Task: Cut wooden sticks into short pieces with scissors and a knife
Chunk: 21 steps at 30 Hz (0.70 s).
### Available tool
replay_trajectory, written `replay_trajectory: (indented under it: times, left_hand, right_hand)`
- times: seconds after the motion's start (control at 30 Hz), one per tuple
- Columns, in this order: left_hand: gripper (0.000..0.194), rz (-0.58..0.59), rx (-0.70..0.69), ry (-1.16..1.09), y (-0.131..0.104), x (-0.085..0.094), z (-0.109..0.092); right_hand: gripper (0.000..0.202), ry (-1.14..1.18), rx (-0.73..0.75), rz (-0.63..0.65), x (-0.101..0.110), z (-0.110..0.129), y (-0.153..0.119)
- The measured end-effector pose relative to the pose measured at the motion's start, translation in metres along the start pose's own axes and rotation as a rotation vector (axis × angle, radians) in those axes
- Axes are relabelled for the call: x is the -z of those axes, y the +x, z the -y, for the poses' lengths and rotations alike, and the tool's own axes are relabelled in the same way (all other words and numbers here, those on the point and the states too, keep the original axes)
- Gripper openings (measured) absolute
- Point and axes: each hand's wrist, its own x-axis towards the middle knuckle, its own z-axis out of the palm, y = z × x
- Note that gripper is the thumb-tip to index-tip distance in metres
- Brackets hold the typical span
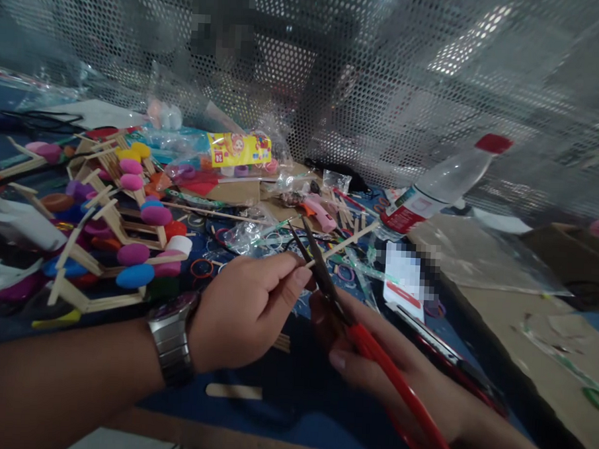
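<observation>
My left hand (249,308), with a metal watch (172,338) on its wrist, pinches one end of a thin wooden stick (351,240) at mid-frame. The stick slants up to the right, towards the bottle. In my right hand (373,350) are scissors with red handles (380,364). Their dark blades point up and left, slightly apart, and cross the stick close to my left fingertips. Below my hands a flat wooden craft stick (233,391) lies on the blue table surface (320,424).
Stick frames with coloured pompom-like pieces (134,276) crowd the left. A red-capped bottle (437,191) leans at the right, near a box cutter (438,346) and a white card (404,272). A perforated metal screen (306,72) stands behind.
</observation>
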Motion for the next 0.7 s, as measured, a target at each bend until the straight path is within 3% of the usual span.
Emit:
replay_trajectory:
  times: [0.13, 0.3, 0.5, 0.7]
  left_hand:
    - [0.021, -0.013, -0.008, 0.032, 0.001, 0.001, 0.001]
    - [0.028, 0.004, -0.024, 0.063, 0.001, 0.002, 0.002]
    - [0.032, 0.0, -0.03, 0.095, 0.001, 0.001, 0.001]
    - [0.034, 0.005, -0.006, 0.083, 0.0, 0.001, 0.001]
  right_hand:
    - [0.038, 0.037, -0.025, -0.003, 0.0, 0.002, 0.001]
    - [0.041, 0.002, -0.05, 0.015, 0.004, 0.005, 0.002]
    - [0.025, -0.034, -0.059, -0.021, 0.0, 0.013, 0.005]
    - [0.05, -0.081, -0.08, -0.004, 0.002, 0.007, 0.005]
